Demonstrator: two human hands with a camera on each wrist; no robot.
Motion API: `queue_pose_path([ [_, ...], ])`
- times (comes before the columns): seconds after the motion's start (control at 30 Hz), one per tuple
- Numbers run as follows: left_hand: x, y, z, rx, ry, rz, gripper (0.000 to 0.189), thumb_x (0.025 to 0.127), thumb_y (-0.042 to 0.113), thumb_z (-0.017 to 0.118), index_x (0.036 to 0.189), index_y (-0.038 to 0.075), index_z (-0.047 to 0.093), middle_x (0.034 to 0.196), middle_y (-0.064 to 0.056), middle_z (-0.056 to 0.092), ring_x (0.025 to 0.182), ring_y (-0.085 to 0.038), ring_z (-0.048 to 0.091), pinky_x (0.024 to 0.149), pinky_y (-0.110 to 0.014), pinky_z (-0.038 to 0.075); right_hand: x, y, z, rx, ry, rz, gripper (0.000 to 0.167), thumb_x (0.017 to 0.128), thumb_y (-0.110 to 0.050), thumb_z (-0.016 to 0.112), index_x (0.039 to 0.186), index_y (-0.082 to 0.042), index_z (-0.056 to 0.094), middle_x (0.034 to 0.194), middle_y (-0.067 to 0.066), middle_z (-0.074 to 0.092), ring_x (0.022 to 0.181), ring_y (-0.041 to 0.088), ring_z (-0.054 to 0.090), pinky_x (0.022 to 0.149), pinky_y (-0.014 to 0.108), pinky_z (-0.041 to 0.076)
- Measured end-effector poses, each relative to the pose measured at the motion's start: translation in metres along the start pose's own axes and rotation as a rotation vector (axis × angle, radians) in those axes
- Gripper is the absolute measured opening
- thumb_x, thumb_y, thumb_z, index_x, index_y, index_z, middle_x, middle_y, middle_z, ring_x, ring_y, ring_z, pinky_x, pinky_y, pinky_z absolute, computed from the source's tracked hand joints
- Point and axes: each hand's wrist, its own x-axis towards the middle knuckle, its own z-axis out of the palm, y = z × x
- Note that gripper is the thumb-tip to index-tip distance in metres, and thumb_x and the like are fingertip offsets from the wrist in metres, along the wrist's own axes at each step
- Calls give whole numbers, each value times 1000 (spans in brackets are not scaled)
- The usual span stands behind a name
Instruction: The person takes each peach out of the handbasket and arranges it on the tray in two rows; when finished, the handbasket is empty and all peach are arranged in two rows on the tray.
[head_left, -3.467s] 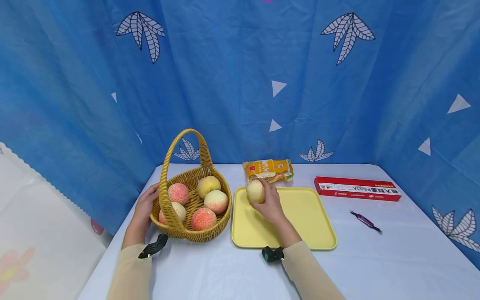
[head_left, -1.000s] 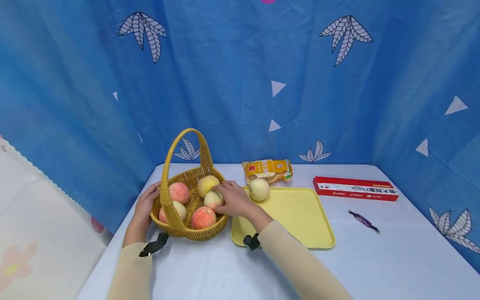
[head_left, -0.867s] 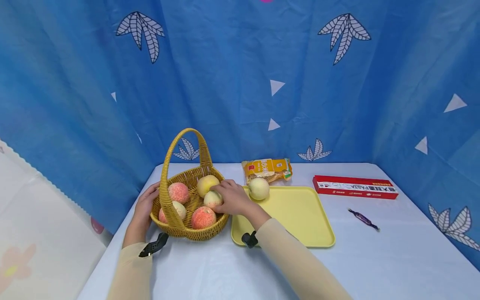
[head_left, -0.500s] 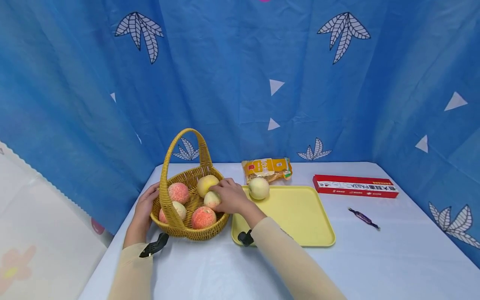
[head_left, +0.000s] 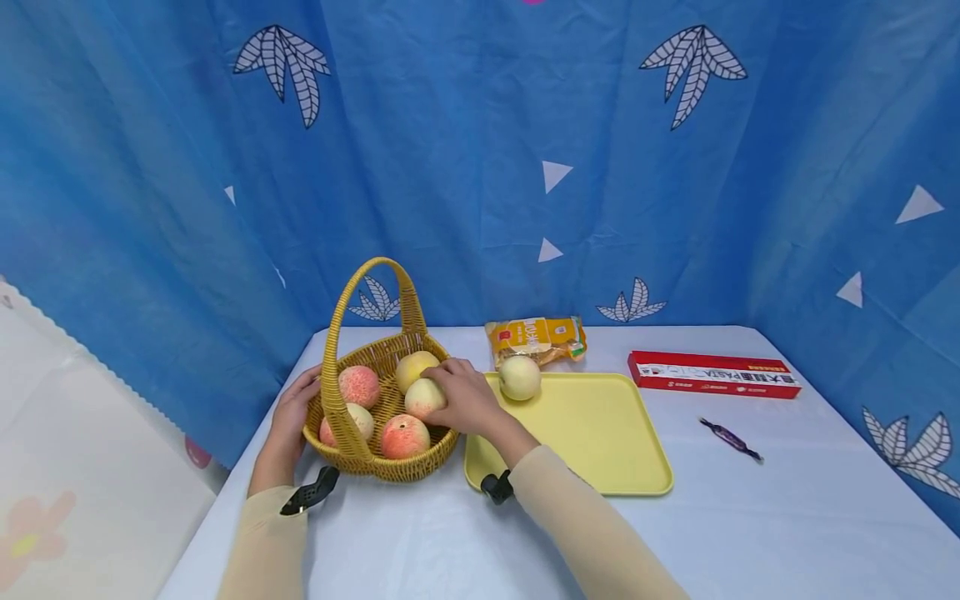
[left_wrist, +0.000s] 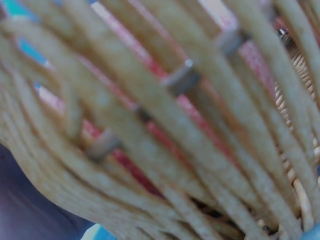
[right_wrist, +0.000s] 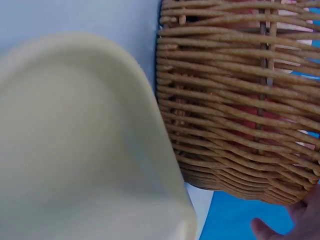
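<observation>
Clock directions are read from the head view, with twelve o'clock away from the person. Nearest, at six o'clock, two beige sleeves [head_left: 262, 546] are seen, a black wrist device [head_left: 310, 492] being worn at each cuff. Beyond them a wicker basket [head_left: 405, 472] is set upright on a white cloth [head_left: 420, 542], overarched by its handle [head_left: 332, 350]. Within it, a coral fruit [head_left: 405, 437] is placed at five o'clock and a pink-and-cream fruit [head_left: 362, 418] at eight. Against the outer wall, at nine o'clock, the left hand [head_left: 292, 408] is rested; how far its fingers are curled cannot be told, as they are partly hidden. At three o'clock inside the rim, a pale fruit [head_left: 424, 401] is pinched between thumb and fingers of the right hand [head_left: 467, 398]. Farther in, a red fruit [head_left: 359, 386] is found at ten o'clock and a yellow fruit [head_left: 416, 367] at one. Just beside the basket, at three o'clock, a yellow tray [head_left: 585, 442] is laid. About the tray are disposed a purple wrapped stick [head_left: 731, 440] at three o'clock, a cream fruit [head_left: 520, 378] in its corner between ten and eleven, a red pasta box [head_left: 715, 374] at two, and an orange packet [head_left: 536, 340] between eleven and twelve. All is backed by a blue curtain [head_left: 465, 167].
</observation>
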Motion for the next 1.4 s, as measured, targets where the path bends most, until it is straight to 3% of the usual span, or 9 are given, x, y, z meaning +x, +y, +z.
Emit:
queue_pose_path([
  [0.3,0,1,1,7,-4,-3,46,108,41,33,152,33,40,159,0,32,145,-18,29,124,-44,21,-12,1,4,248,107,41,67,83,-48,78,141,-25,52,129,3,51,110,21,58,93,41,53],
  [0.67,0,1,3,3,-2,16,45,108,39,32,151,32,41,156,0,35,139,-15,33,124,-43,22,-25,10,-8,647,225,63,65,87,-35,78,144,-22,51,136,7,45,122,31,54,97,52,51],
  [0.9,-2,-1,2,-2,-13,17,45,108,38,32,152,32,40,158,1,32,144,-16,28,125,-44,19,-35,20,-9,734,290,43,61,87,-31,78,142,-24,53,136,7,47,115,27,56,108,53,45],
  [1.17,-1,-4,2,-6,-12,10,45,109,38,31,152,33,40,159,1,31,144,-15,29,125,-43,20,-47,28,-16,850,331,91,60,87,-19,79,141,-24,52,137,7,45,116,26,55,96,38,54],
  [1.4,-1,-4,3,-3,-10,20,44,108,40,33,151,33,41,154,5,37,138,-11,34,123,-42,23,-56,40,-20,928,369,121,60,90,-16,75,144,-18,48,146,7,44,120,29,55,90,29,55],
])
